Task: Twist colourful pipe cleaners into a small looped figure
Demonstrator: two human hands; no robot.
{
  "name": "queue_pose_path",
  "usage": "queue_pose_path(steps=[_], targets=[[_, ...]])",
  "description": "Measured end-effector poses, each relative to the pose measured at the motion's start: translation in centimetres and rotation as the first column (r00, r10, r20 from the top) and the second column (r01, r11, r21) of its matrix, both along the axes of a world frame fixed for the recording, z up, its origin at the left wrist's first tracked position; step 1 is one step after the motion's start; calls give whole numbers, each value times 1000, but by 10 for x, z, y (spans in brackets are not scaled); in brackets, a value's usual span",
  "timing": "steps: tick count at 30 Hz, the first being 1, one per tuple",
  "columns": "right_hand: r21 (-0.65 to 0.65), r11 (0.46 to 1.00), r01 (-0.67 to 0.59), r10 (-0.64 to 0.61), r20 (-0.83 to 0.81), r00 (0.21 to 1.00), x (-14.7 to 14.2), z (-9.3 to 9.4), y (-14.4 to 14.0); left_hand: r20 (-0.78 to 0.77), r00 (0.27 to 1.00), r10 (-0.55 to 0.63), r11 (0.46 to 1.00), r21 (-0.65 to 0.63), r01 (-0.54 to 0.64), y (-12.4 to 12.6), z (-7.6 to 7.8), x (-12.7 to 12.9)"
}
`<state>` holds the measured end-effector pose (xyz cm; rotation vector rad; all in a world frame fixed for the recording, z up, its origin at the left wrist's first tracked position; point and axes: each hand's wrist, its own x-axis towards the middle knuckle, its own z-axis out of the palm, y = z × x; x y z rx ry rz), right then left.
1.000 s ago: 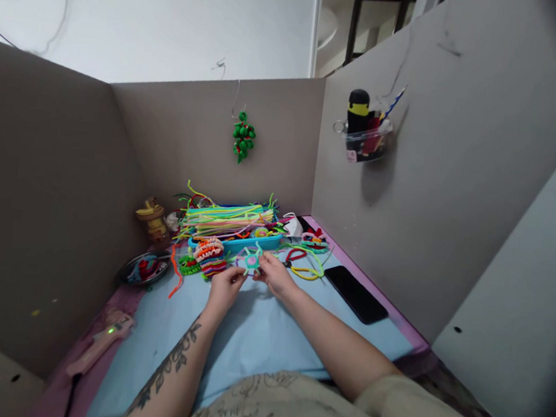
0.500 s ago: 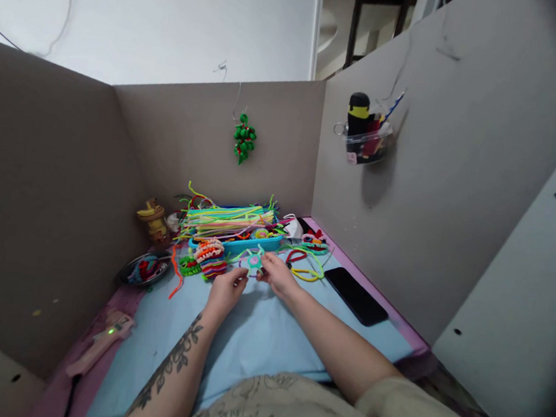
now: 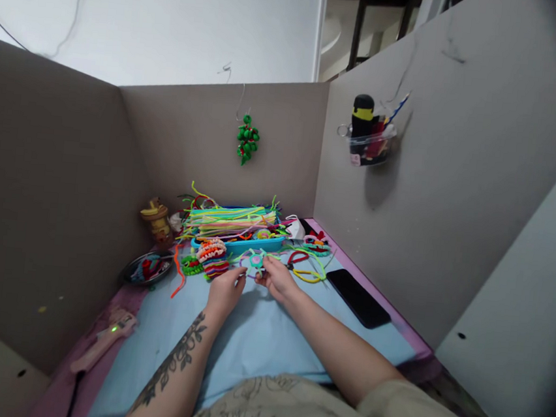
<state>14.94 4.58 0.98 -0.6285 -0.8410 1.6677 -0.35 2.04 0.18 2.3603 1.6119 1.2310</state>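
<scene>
A small teal pipe-cleaner figure [image 3: 256, 261] with a pink centre and thin limbs sticking out is held up over the table. My right hand [image 3: 276, 278] pinches its right side between thumb and fingers. From the lower left, my left hand [image 3: 225, 289] has thumb and forefinger closed at the figure's lower edge, around a thin purple strand. The fingertips partly cover the limbs there. Just left of my left hand lies a stack of striped, multicoloured pipe-cleaner pieces [image 3: 215, 259].
Behind the hands, a blue tray [image 3: 239, 245] bears many loose pipe cleaners [image 3: 230, 219]. Red-handled pliers [image 3: 297, 260] and a black phone [image 3: 358, 298] lie to the right. At left are a dark bowl [image 3: 128, 275] and a pink glue gun [image 3: 103, 344]. Grey panels enclose the table.
The figure has turned slightly in my fingers, and its pink centre shows more fully. Both hands keep their hold. The whole view has shifted a little.
</scene>
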Motion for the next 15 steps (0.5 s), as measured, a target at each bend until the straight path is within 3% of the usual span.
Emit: queue_pose_path(steps=[15], targets=[[-49,998,-30,28,-60,998,-1,-2,0,-112,993,45,990,138,-30,3,-6,-1]])
